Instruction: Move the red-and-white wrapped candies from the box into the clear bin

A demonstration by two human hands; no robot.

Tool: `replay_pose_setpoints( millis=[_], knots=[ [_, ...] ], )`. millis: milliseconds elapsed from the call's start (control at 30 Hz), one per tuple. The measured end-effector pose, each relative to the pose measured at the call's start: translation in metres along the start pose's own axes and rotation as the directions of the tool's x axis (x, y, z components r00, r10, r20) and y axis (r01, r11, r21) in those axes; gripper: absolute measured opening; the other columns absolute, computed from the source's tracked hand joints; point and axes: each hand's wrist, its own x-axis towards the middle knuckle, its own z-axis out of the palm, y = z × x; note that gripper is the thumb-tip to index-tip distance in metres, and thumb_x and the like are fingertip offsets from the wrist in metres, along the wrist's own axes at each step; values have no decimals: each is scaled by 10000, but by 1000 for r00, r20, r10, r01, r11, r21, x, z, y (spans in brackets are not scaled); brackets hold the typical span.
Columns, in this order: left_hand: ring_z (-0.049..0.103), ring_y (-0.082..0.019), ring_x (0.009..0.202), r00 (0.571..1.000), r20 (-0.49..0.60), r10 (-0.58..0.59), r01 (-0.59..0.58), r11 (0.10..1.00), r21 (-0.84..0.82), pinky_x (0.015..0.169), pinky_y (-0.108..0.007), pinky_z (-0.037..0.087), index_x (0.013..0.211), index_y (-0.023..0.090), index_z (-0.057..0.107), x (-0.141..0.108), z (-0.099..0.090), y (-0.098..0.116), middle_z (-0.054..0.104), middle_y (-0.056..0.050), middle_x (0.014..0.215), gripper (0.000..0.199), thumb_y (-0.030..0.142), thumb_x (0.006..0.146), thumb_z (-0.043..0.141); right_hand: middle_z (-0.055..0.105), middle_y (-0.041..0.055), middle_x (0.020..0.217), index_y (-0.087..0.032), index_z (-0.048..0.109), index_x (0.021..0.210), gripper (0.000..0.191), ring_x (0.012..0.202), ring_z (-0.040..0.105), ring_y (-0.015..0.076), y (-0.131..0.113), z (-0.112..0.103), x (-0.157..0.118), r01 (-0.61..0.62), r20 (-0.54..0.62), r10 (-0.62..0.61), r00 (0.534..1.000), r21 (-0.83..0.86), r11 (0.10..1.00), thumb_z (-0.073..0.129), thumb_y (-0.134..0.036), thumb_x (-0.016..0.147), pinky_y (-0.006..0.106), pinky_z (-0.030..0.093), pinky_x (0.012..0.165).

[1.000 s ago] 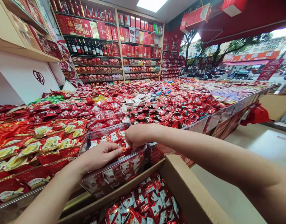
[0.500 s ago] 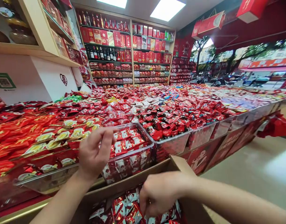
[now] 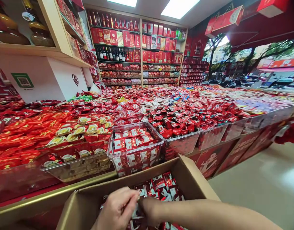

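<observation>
An open cardboard box (image 3: 190,169) in front of me holds many small red-and-white candy packets (image 3: 158,183). My left hand (image 3: 118,204) is over the box with its fingers drawn together; what they hold, if anything, is hidden. Right beside it, my right hand (image 3: 149,207) reaches down among the packets, its fingers out of sight and slightly blurred. A whitish packet shows between the two hands. Behind the box stands a clear plastic bin (image 3: 137,150), where packets of the same look are stacked in upright rows.
Left of the bin lie red and gold packets (image 3: 82,131) in another clear tray. More red packets (image 3: 175,118) fill bins to the right, over a broad display. Shelves (image 3: 161,46) with bottles and boxes line the back wall. A tiled floor (image 3: 262,166) shows at right.
My left hand has come down from beside the clear bin into the box, close to my right hand. The right hand has stayed among the packets. The view has shifted slightly left.
</observation>
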Motion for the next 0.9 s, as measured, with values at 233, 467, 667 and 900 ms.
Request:
replay_pose_setpoints(
  millis=[233,467,667,900],
  knots=[
    [539,-212,954,912,24,-410,408,895,-182,856,-307,382,949,230,609,4,-17,-3,635,-24,993,275,359,804,415,510,-30,615,-185,513,703,239,573,460,104,-46,-70,-55,84,-106,-37,994,480,873,665,-225,524,225,369,530],
    [576,-154,627,830,207,-518,533,624,-572,559,-232,443,836,157,585,6,-6,2,652,-11,706,258,384,718,558,539,-24,575,-120,561,694,325,492,447,56,-58,-83,-74,106,-74,-80,994,836,539,729,-289,472,199,343,505],
    [557,-123,544,776,146,-614,476,418,-774,526,-225,440,697,158,588,6,-3,5,639,10,623,197,352,679,616,538,-29,529,-113,533,607,234,439,434,44,-58,-83,-73,114,-92,-78,993,927,359,690,-277,552,187,311,474],
    [514,-83,488,764,142,-629,420,317,-850,485,-187,422,651,161,589,8,-6,9,624,27,562,185,340,691,616,513,-38,497,-117,520,571,185,445,431,50,-67,-78,-76,164,-162,-23,986,969,186,679,-211,560,179,292,460]
  ],
)
